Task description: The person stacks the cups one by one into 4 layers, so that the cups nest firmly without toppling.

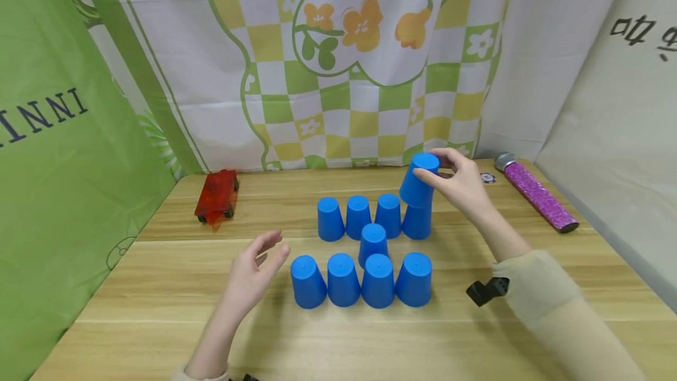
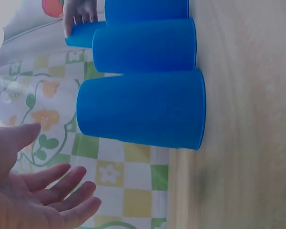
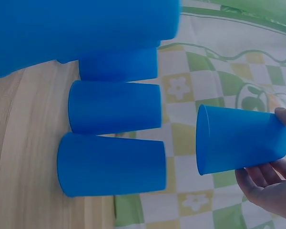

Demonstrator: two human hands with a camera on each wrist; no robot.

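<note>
My right hand [image 1: 464, 184] pinches an upside-down blue cup [image 1: 419, 180] near its base, thumb on one side and fingers on the other. The right wrist view shows this held cup [image 3: 243, 139] apart from the standing cups; its rim lies above the rightmost back-row cup [image 1: 417, 221]. Beside that one stand other upturned blue cups [image 1: 358, 217] in a row. A single cup [image 1: 373, 244] is between the rows, and a front row of cups [image 1: 343, 280] stands nearer. Left of the front row my left hand [image 1: 252, 272] hovers with relaxed fingers, touching nothing.
A red toy car [image 1: 217, 196] sits at the back left of the wooden table [image 1: 328, 346]. At the right lies a microphone with a purple glitter handle [image 1: 538, 194], near a small round chip [image 1: 488, 177]. Patterned cloth [image 1: 365, 116] hangs behind the table.
</note>
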